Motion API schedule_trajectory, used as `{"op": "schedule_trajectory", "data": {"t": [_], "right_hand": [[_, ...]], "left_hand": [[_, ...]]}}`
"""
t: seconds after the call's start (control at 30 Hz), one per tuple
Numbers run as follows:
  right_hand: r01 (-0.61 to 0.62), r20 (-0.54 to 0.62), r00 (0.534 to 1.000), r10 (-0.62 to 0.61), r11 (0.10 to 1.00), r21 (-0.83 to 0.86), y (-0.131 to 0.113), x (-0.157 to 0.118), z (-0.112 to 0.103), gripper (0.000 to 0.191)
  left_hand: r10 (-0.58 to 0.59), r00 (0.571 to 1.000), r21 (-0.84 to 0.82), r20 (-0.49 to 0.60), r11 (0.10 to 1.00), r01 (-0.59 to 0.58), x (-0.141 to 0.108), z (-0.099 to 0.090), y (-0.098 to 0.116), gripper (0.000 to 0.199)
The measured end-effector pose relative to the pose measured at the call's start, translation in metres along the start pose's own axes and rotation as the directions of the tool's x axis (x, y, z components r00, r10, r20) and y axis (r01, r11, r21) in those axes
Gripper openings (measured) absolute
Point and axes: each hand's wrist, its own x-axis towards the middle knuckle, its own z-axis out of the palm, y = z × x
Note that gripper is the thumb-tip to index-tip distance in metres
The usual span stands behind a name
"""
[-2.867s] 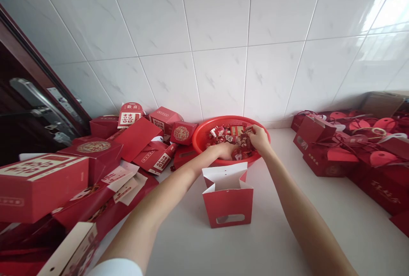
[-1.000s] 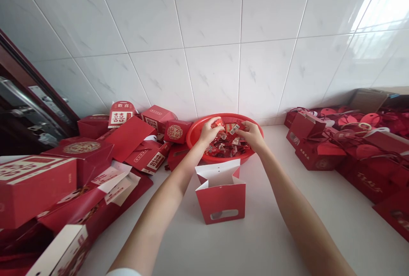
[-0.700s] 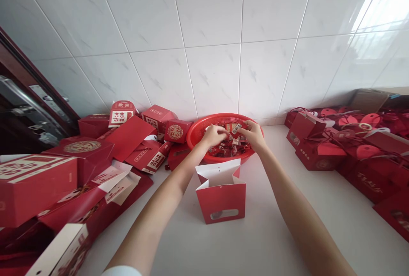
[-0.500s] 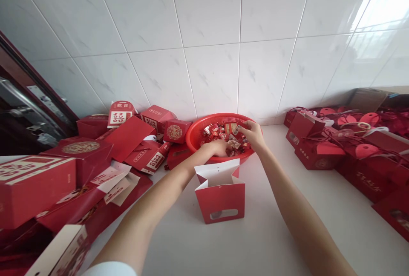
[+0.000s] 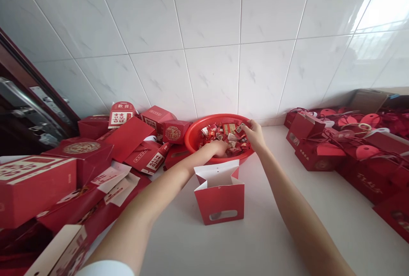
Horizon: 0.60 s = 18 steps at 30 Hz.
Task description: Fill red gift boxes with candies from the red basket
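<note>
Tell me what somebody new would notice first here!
Probably the round red basket of shiny wrapped sweets by the tiled wall, with both hands in it. Then the open red paper bag standing in front, and the big jumble of red boxes on the left.

On the pale, smooth surface (image 5: pixel 255 246) before me, an open red paper bag (image 5: pixel 222 203) stands upright. Just behind it sits a red plastic basket (image 5: pixel 192 139), near the wall. Red boxes (image 5: pixel 86 150) lie heaped to my left, and red gift bags (image 5: pixel 321 154) crowd together to my right.
</note>
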Motion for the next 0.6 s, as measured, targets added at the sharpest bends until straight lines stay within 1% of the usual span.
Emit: {"op": "schedule_trajectory", "data": {"t": [0.07,0.13,0.17,0.23,0.3,0.33,0.37,0.4,0.43,0.47,0.53,0.57,0.6], "right_hand": [[-0.001,0.009,1.0,0.001,1.0,0.005,0.0,0.0,0.0,0.016],[0.015,0.015,1.0,-0.015,1.0,0.014,0.001,0.0,-0.001,0.017],[0.026,0.019,0.999,-0.026,1.0,0.018,0.002,0.001,-0.001,0.018],[0.049,0.031,0.998,-0.049,0.999,0.022,0.004,0.002,-0.001,0.019],[0.064,0.042,0.997,-0.065,0.998,0.022,0.006,0.003,-0.002,0.021],[0.069,0.044,0.997,-0.07,0.997,0.021,0.006,0.003,-0.002,0.021],[0.074,0.045,0.996,-0.075,0.997,0.018,0.007,0.003,-0.002,0.022],[0.078,0.044,0.996,-0.079,0.997,0.014,0.007,0.004,-0.002,0.022],[0.081,0.044,0.996,-0.081,0.997,0.009,0.008,0.004,-0.002,0.023],[0.083,0.044,0.996,-0.083,0.997,0.004,0.008,0.004,-0.002,0.023],[0.081,0.042,0.996,-0.081,0.997,-0.006,0.008,0.004,-0.002,0.023],[0.08,0.041,0.996,-0.079,0.997,-0.008,0.008,0.003,-0.002,0.022],[0.08,0.042,0.996,-0.08,0.997,-0.008,0.008,0.003,-0.002,0.022]], "left_hand": [[0.013,0.999,0.032,0.049,0.999,-0.015,-0.004,-0.003,0.001,0.031],[0.05,0.996,0.03,0.072,0.998,-0.052,-0.008,-0.005,0.002,0.037],[0.062,0.996,0.0,0.068,0.998,-0.062,-0.009,-0.006,0.003,0.037],[0.064,0.997,-0.12,0.046,0.991,-0.058,-0.01,-0.008,0.003,0.035],[0.05,0.998,-0.254,-0.028,0.966,-0.056,-0.01,-0.01,0.002,0.03],[0.03,0.995,-0.299,-0.098,0.953,-0.058,-0.008,-0.011,0.0,0.027],[-0.005,0.982,-0.323,-0.187,0.945,-0.057,-0.007,-0.011,-0.001,0.024],[-0.059,0.957,-0.332,-0.283,0.942,-0.04,-0.005,-0.012,-0.003,0.022],[-0.128,0.919,-0.337,-0.372,0.941,-0.005,-0.003,-0.013,-0.006,0.023],[-0.203,0.876,-0.346,-0.438,0.937,0.044,-0.002,-0.014,-0.008,0.028],[-0.33,0.791,-0.369,-0.515,0.918,0.143,0.0,-0.015,-0.011,0.047],[-0.359,0.753,-0.365,-0.551,0.915,0.169,-0.001,-0.016,-0.012,0.056],[-0.35,0.726,-0.343,-0.591,0.924,0.167,-0.002,-0.018,-0.013,0.057]]}}
